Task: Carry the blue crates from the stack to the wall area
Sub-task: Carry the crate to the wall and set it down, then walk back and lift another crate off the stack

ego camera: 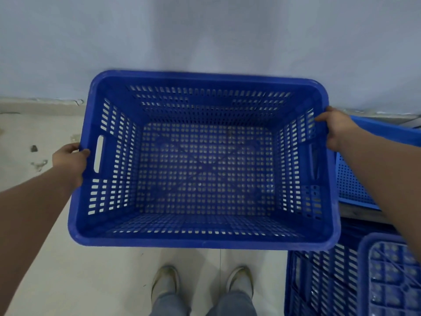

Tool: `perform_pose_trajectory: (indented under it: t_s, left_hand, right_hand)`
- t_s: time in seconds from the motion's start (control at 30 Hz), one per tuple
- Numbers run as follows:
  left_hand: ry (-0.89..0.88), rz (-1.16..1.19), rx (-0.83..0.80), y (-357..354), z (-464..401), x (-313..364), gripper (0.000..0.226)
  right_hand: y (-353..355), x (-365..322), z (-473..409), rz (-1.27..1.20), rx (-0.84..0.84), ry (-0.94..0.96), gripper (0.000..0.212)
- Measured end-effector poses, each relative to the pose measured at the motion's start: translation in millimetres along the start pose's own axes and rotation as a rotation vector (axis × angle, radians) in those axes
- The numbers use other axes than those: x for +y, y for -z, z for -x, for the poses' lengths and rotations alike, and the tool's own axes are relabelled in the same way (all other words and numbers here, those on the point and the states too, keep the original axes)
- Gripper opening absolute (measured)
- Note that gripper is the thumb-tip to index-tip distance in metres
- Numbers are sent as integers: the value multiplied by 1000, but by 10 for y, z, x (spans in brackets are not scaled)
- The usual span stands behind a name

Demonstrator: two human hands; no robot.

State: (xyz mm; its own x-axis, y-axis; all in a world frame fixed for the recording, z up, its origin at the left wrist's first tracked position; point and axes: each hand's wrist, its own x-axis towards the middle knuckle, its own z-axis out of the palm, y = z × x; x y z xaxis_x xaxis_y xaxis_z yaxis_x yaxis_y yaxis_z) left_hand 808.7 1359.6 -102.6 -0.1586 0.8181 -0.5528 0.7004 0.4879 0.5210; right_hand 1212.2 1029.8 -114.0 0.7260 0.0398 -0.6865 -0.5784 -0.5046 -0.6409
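Head view shows the blue crate [205, 160] hanging between both hands, its long side running from hand to hand. The left hand [69, 161] grips the left rim; the right hand [337, 128] grips the right rim. The wall [205, 37] is straight ahead, probably very close. More blue crates [355, 277] sit below the right hand.

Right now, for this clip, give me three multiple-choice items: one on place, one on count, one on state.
1. Where are the other crates?
A. right of the held crate
B. left of it
C. inside it

2. How many hands grip the held crate?
A. none
B. one
C. two

3. What is inside the held crate?
A. bottles
B. nothing
C. a cloth

Answers:
1 A: other crates sit lower right.
2 C: left hand and right hand clasp the rims of the held crate.
3 B: the floor shows through its bare mesh.
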Motion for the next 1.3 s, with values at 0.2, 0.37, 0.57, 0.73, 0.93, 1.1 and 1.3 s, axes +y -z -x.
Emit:
perform_pose_trajectory:
  t_s: [0.2, 0.37, 0.57, 0.73, 0.93, 1.1, 1.3]
  left_hand:
    - [-234, -876, -30, -23, 220, 144, 45]
    - [-706, -1279, -248, -91, 981, 396, 47]
    - [-1082, -1367, -360, 281, 2172, 1308, 53]
    - [-1363, -1275, -308, 1042, 3281, 2440, 59]
    - [-1653, -1141, -303, 2015, 4989, 3355, 65]
    - [-1868, -1040, -363, 2482, 6341, 3455, 65]
    - [-2106, -1035, -485, 2783, 7597, 2908, 66]
  right_hand:
    - [-174, -34, 443, 303, 1, 86, 50]
    - [-128, -111, 1198, 1011, -171, 378, 59]
    - [244, -767, 2559, 1489, -229, 598, 65]
    - [889, -1632, 3771, 1406, -52, 625, 60]
    - [1924, -2445, 5418, 1272, 237, 594, 63]
    - [2662, -2654, 6579, 1177, 409, 519, 69]
    - [3513, -2078, 7560, 1064, 540, 341, 72]
